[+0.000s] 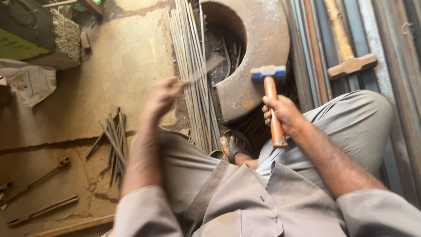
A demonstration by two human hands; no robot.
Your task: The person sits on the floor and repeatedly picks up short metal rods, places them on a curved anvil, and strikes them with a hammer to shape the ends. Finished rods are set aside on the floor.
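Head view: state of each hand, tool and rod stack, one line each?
Left hand: blurred, gripping thin rod.
Right hand: shut on hammer, head up.
Long rods: lying bundled beside metal block.
Short rods: loose pile on floor.
Second hammer: lying unheld on bars.

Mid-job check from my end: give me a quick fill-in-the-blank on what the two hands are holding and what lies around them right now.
1. The right hand grips a hammer with a blue head and an ____ handle.
2. The left hand, blurred, holds a thin metal ____ over the round metal block.
3. A second hammer, its head rust-brown, lies on the person's ____ side.
4. A bundle of long rods lies just ____ of the block.

Missing words: orange; strip; right; left
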